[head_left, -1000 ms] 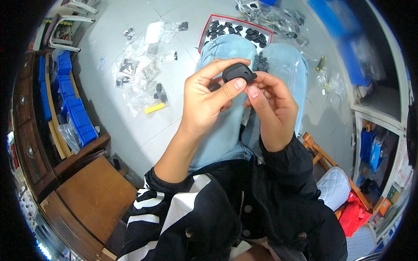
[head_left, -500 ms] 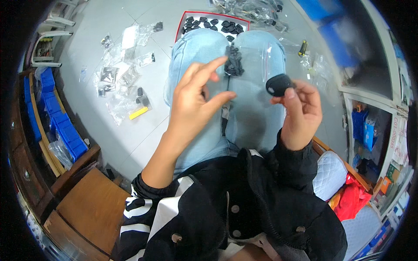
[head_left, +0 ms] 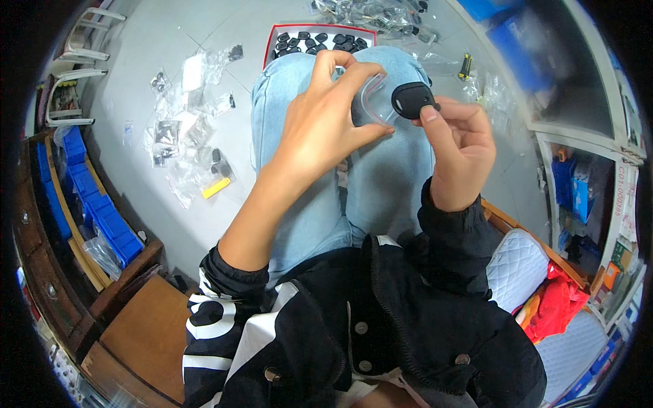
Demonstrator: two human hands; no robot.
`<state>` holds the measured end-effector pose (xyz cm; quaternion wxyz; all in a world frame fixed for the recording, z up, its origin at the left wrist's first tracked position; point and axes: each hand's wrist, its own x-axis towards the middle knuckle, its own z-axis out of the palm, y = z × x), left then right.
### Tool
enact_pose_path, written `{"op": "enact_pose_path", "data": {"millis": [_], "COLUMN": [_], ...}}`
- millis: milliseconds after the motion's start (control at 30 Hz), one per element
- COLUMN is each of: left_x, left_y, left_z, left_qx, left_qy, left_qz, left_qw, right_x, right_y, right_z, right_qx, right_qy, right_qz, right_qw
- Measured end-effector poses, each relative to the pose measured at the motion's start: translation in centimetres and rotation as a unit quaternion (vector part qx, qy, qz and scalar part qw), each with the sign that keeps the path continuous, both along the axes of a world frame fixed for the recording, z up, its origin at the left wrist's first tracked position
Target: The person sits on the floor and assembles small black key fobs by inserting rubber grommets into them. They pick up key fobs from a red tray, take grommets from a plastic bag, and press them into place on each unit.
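Between the thumb and fingertips of my right hand [head_left: 462, 139] is a black key fob shell [head_left: 411, 100], rounded, with a slot at one end. It hangs in the air above my right knee. My left hand [head_left: 320, 122] arches around the mouth of a clear plastic zip bag [head_left: 371, 102], fingers on one edge and thumb on the other, so the mouth bows apart toward the shell. The rest of the bag, and whatever it holds, is hidden behind my left hand. Beneath both hands are my knees in light blue jeans [head_left: 299, 238].
Beyond my knees sits a red-rimmed white box [head_left: 323, 27] of black key shells. Bagged parts [head_left: 194, 112] and a yellow-handled tool [head_left: 216, 188] lie on the floor to the left. More plastic bags [head_left: 374, 15] are at the far side. Blue bins [head_left: 102, 211] line the left.
My left hand has moved from open beside the bag to gripping its mouth and bowing it apart. My right hand has brought the shell left and upward, nearer the bag.
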<state>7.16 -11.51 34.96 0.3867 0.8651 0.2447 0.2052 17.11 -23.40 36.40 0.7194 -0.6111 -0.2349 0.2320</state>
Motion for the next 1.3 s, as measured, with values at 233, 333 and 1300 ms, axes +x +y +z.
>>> {"op": "enact_pose_path", "data": {"millis": [233, 333, 1300], "left_x": [-0.1, -0.2, -3.9], "left_y": [-0.3, -0.4, -0.7], "left_z": [-0.3, -0.4, -2.0], "left_qx": [0.01, -0.01, -0.044], "left_qy": [-0.02, -0.016, -0.012], "left_qz": [0.007, 0.012, 0.062], "left_qw": [1.0, 1.0, 0.997], "right_x": [-0.4, -0.3, 0.4], "right_y": [1.1, 1.0, 1.7], "right_z": [-1.5, -1.9, -0.7], "right_qx": [-0.012, -0.045, -0.167], "right_qy": [-0.079, -0.149, -0.385], "right_qz": [-0.006, -0.007, 0.107], "right_qw": [0.997, 0.988, 0.901]}}
